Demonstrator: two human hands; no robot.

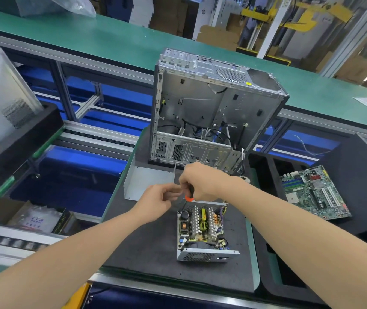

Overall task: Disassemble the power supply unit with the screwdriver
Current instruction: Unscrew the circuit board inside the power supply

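Power supply unit (202, 230) sits open on the dark counter (144, 253). Circuit board exposed, vented end wall toward the person.

Removed grey cover (146, 182) lies beyond the unit's far-left corner. Stripped computer case (211, 103) stands straight behind the unit. Motherboard (314, 192) is well off the unit's right side.

Right hand (202, 181) hovers just above the unit's far edge, grip curled round the black-and-orange handle of the screwdriver (190, 192).

Tool's long axis is steep: handle up, shaft slanting down and slightly left toward the unit's far-left corner. Tip is too dark to place exactly.

Left hand (159, 200) is level with the handle, off the unit's far-left corner, fingertips drawn together right at the tool. Cannot tell whether that grip pinches the handle, a loose screw, or nothing.

Judgement: the work point is the far-left corner, directly under the right hand. Both hands are close, and the right is the nearer and driving one. The next move probably calls for seating the tip squarely, with the left hand steadying or catching a screw.
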